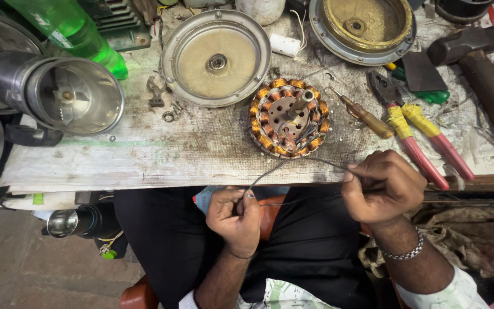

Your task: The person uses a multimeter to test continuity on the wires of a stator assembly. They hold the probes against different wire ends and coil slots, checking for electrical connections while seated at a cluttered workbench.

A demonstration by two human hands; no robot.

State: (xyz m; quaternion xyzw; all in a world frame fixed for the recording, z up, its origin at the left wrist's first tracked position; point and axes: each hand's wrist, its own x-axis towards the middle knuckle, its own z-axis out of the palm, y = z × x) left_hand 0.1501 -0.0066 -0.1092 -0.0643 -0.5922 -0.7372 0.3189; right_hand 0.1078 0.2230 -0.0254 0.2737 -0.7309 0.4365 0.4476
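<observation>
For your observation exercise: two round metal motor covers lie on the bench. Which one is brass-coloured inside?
The cover at the bench's far right edge, golden inside; the nearer cover, left of it, is dull beige.

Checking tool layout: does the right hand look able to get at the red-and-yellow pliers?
Probably yes: the pliers lie on the bench just beyond the right hand, nothing between them, though its grip is shut on a thin wire.

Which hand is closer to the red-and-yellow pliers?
Right. The right hand sits just below-left of the pliers, close to the red handle tips, pinching a wire. The left hand is much farther left, below the copper-wound stator.
</observation>
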